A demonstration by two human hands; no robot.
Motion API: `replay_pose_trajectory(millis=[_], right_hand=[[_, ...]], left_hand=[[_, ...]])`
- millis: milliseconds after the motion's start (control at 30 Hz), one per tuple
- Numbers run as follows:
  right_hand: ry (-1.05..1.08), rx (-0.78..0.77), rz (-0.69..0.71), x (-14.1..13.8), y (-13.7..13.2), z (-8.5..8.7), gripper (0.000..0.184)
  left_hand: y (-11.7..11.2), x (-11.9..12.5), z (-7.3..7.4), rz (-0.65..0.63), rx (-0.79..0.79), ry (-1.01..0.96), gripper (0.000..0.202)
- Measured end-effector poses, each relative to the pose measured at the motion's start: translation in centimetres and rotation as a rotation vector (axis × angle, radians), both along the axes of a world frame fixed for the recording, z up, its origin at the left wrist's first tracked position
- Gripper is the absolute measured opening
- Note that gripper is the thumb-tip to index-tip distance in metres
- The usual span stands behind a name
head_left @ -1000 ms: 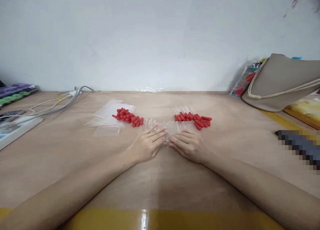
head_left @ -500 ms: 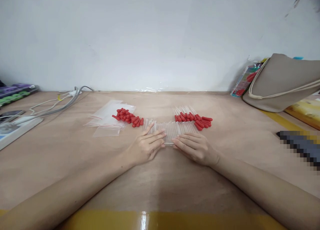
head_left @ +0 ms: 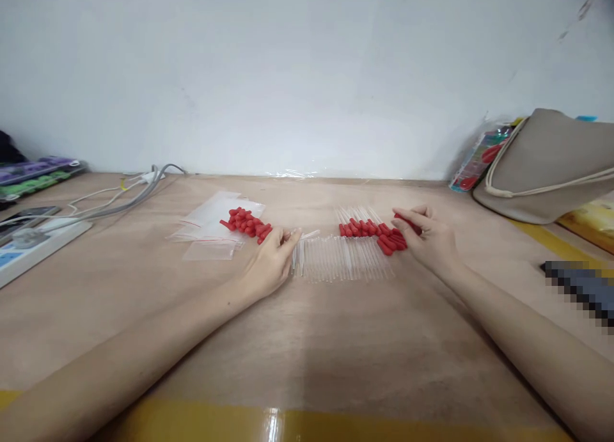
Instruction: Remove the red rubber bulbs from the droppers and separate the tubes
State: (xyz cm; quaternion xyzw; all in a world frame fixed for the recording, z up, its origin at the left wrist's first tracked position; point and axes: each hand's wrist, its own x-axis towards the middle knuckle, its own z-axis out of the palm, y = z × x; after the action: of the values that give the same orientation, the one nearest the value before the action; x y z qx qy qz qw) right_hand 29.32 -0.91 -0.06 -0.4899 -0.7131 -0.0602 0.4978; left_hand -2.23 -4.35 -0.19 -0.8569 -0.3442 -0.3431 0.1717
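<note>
Side by side in front of me lies a row of clear dropper tubes [head_left: 345,260]. My left hand [head_left: 271,263], at the row's left end, is closed in a pinch on one clear tube [head_left: 311,235], which points right above the row. Over at the right, my right hand [head_left: 429,237] pinches a red rubber bulb [head_left: 403,217], partly hidden by the fingers. Just left of it are loose red bulbs [head_left: 391,242]. Behind the row lie droppers with red bulbs [head_left: 362,227], their thin tips [head_left: 355,212] pointing to the wall.
A heap of red bulbs [head_left: 244,221] rests on clear zip bags [head_left: 204,221] at the left. Farther left are a power strip [head_left: 62,237] and cables [head_left: 139,196]. At the right stand a beige bag [head_left: 542,167] and a colourful packet [head_left: 480,160]; a dark pixelated object [head_left: 580,288] lies nearer.
Both hands have left the front of the tube row, where they lay flat. The left has lifted one tube; the right has moved right and taken a red bulb.
</note>
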Motion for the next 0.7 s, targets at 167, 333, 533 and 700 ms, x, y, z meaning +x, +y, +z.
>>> replay_pose_trajectory(millis=[167,333,533,700], right_hand=[[0.299,-0.336,-0.089,2.7,2.5,-0.3,0.033],[0.425,-0.543,-0.044,3.4,2.5,-0.2,0.023],[0.156,-0.608,-0.025,3.2,1.3,1.0,0.03],[-0.036,-0.642,0.028,3.4,1.1,0.9,0.029]], left_hand=[[0.7,0.6,-0.1,-0.097,0.137,-0.021,0.027],[0.7,1.2,-0.7,-0.152,0.05,0.008,0.027],[0.1,1.2,-0.8,-0.175,-0.064,0.041,0.02],[-0.1,0.8,-0.9,-0.186,-0.151,0.038,0.028]])
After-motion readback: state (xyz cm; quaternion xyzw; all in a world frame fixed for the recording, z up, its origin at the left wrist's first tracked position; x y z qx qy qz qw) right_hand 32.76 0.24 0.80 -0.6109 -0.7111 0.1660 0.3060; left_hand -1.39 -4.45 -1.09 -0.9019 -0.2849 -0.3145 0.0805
